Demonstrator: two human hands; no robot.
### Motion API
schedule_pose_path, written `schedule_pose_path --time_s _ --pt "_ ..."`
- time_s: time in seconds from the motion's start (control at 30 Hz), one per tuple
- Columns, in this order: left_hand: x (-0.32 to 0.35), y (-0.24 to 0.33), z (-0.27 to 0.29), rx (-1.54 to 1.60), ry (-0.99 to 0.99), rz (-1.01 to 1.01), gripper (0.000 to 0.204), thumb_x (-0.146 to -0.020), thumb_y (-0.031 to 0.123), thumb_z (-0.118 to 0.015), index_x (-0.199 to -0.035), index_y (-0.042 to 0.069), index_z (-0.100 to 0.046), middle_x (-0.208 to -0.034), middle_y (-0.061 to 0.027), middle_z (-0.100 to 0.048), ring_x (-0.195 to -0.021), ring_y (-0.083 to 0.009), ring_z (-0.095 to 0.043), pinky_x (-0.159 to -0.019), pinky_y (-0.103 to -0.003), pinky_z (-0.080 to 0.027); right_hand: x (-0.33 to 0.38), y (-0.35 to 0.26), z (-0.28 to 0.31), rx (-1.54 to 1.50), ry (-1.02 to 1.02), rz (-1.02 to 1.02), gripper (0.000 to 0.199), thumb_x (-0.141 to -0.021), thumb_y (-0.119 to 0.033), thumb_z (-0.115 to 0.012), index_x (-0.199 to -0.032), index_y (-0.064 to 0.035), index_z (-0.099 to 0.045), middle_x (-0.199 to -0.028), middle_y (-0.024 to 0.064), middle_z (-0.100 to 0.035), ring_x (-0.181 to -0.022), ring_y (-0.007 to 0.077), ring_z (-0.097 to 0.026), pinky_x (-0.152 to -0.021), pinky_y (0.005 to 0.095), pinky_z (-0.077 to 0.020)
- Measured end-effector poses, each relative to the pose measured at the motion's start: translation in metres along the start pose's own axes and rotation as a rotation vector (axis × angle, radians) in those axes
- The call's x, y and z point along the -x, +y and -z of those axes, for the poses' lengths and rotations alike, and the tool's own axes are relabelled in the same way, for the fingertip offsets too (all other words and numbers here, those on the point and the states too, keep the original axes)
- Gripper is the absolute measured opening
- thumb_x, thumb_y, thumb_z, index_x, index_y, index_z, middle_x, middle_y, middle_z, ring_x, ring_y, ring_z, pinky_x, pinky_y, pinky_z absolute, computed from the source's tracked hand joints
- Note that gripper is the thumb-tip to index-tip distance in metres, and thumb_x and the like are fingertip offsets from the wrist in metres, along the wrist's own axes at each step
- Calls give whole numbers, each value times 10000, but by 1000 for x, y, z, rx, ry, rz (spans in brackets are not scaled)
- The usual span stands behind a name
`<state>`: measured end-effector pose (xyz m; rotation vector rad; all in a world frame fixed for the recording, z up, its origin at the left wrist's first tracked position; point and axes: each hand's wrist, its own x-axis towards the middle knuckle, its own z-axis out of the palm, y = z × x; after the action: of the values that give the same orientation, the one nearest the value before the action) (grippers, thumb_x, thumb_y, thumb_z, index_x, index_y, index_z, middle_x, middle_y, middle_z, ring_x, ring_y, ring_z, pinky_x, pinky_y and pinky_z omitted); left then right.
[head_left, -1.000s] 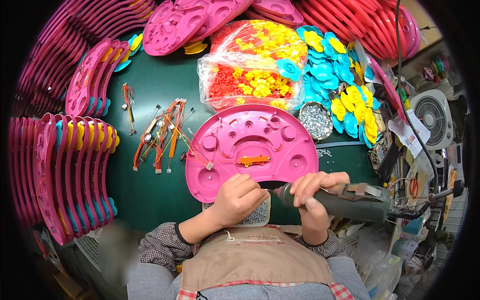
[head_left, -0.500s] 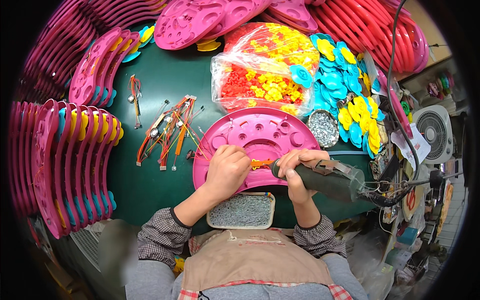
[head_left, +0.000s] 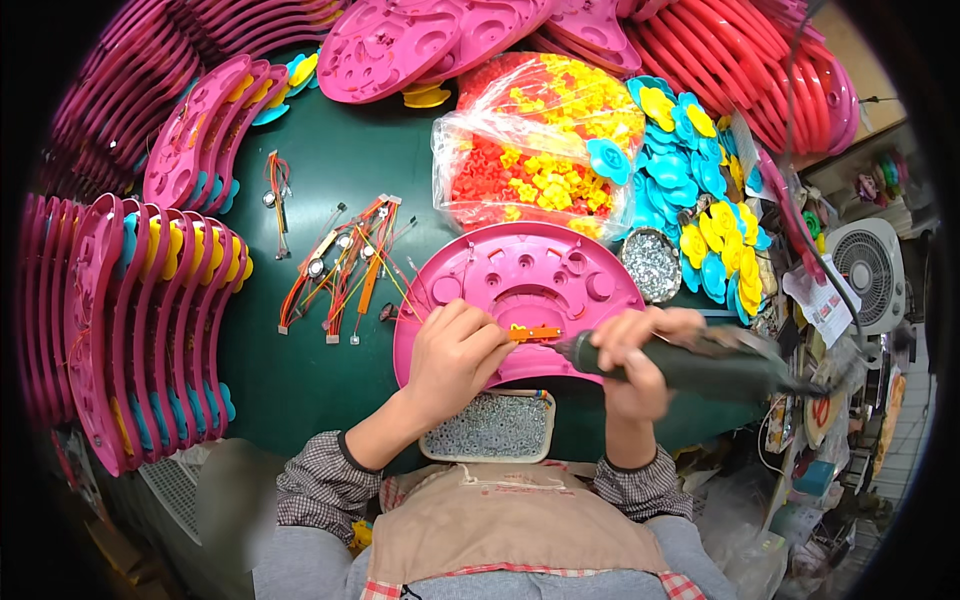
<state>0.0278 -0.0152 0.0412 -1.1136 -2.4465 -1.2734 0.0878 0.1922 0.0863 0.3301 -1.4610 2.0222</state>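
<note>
A pink half-round plastic shell (head_left: 415, 300) lies hollow side up in front of me. Across its lower middle sits a narrow orange circuit strip (head_left: 537, 333), with a small yellow bit at its left end. My left hand (head_left: 455, 352) rests over the shell's left part, fingers closed and tips at the strip's left end; whatever they pinch is hidden. In my right hand (head_left: 640, 360) is a dark electric screwdriver (head_left: 715, 372), gripped nearly level, its tip near the strip's right end. The tool's rear is blurred.
Wired circuit bundles (head_left: 345, 270) lie left of the shell. Screw containers, a rectangular tray (head_left: 487, 425) and a round dish (head_left: 650, 264), stand near it. A bag of red and yellow parts (head_left: 540, 150), blue and yellow flowers (head_left: 670, 170) and stacked pink shells (head_left: 95, 330) surround the green table (head_left: 300, 390).
My right hand has drawn the screwdriver to the right, uncovering more of the orange strip. My left hand stays at the strip's left end. The whole view has shifted slightly.
</note>
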Motion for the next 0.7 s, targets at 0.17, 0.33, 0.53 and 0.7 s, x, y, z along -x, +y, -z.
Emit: schedule_pose_path --time_s 0.17,0.33,0.53,0.7 --pt "22 6 -4 280 -27 11 194 -773 -68 -787 -914 21 -686 -883 -98 -704 -815 -284 -683 -722 -384 -548 4 -35 -14 -71 -63 -8 432 -903 -25 -693 -1216 -113 -409 -756 78 -599 -629 205 -606 -726 411 -549" --pt "27 14 -8 506 -71 89 208 -795 -118 -770 -947 3 -697 -965 -110 -751 -891 -255 -720 -792 -362 -572 6 -37 -16 -101 -104 -3 412 -864 -39 -649 -1231 -90 -468 -773 71 -611 -584 183 -592 -675 398 -542" --pt "36 19 -13 837 -63 290 177 -859 -82 -753 -1017 -4 -736 -995 -113 -764 -953 -213 -731 -864 -335 -578 11 -43 -19 -142 -60 -150 433 -908 -45 -710 -1210 -112 -408 -766 76 -610 -642 212 -630 -719 427 -558" --pt "36 16 -9 709 -75 211 180 -863 -113 -749 -1013 -17 -726 -1021 -131 -767 -1003 -217 -739 -910 -348 -589 7 -40 -21 -146 -82 -57 418 -849 -32 -611 -1236 -79 -461 -776 77 -590 -591 182 -589 -697 404 -546"
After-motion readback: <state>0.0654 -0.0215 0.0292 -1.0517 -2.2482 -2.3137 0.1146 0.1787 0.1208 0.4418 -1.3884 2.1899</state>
